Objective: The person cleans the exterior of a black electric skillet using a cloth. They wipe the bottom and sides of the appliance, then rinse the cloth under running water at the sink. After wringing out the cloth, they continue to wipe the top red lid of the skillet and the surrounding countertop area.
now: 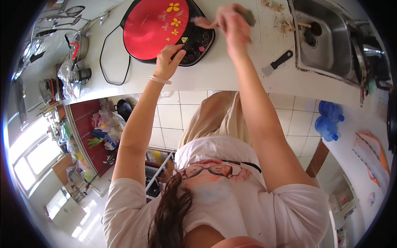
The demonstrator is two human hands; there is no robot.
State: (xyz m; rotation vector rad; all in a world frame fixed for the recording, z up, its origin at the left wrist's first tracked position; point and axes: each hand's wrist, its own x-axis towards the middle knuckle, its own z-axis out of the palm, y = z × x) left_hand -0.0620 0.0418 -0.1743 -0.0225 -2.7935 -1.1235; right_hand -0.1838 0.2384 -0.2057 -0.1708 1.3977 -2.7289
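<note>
A red electric cooking appliance (149, 31) with yellow flower prints and a black control panel lies on the white countertop (211, 77). My left hand (169, 60), with a pale bangle at the wrist, rests on the appliance's near edge beside the panel, thumb and fingers apart. Over the panel's right side, my right hand (234, 29) is blurred and closed around a pinkish cloth (204, 23). A grey-green thing (248, 17), too blurred to identify, shows at that hand's far side. To the right lies a scraper (277, 63) with a black handle and a short metal blade.
A steel sink (328, 55) with a wooden-handled item inside is set into the counter at right. Brown debris (283, 18) lies by its left rim. The black power cord (100, 55) loops left of the appliance. Pots (81, 46) and utensils crowd the left end.
</note>
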